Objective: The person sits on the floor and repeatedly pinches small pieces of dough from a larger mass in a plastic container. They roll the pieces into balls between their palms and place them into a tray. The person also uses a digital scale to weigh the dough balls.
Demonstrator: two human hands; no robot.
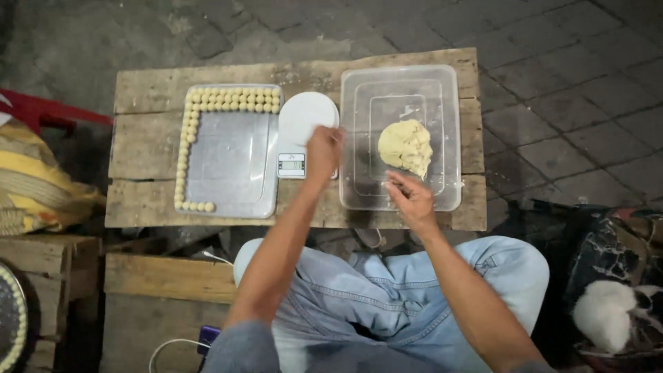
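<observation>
Inside the clear plastic tub [442, 90] on the right of the wooden pallet table [152, 86], a pale yellow dough lump [406, 146] is sitting near the middle of the tub floor, its surface rough and torn along the near edge. It is looking soft and pliable, light enough to pinch off in bits, probably a little sticky, and best taken at that ragged near edge, where small pieces would be coming away easily. The right hand [409, 197] is hovering over the tub's near rim, just beside the lump, fingers curled together as if pinching; whether a bit of dough is sitting between them I cannot tell, since the view is too small. The left hand [323, 150] is reaching over the small white kitchen scale [304, 124] between the tub and the tray, fingers bunched downward at the edge of its round platform, and I cannot tell what, if anything, they are gripping. To the left, a metal tray [231, 166] is carrying small dough balls [235, 100] lined in two rows along its far edge and in a column down its left side. Below the table, the person's knees in light blue jeans [387, 290] are showing.
</observation>
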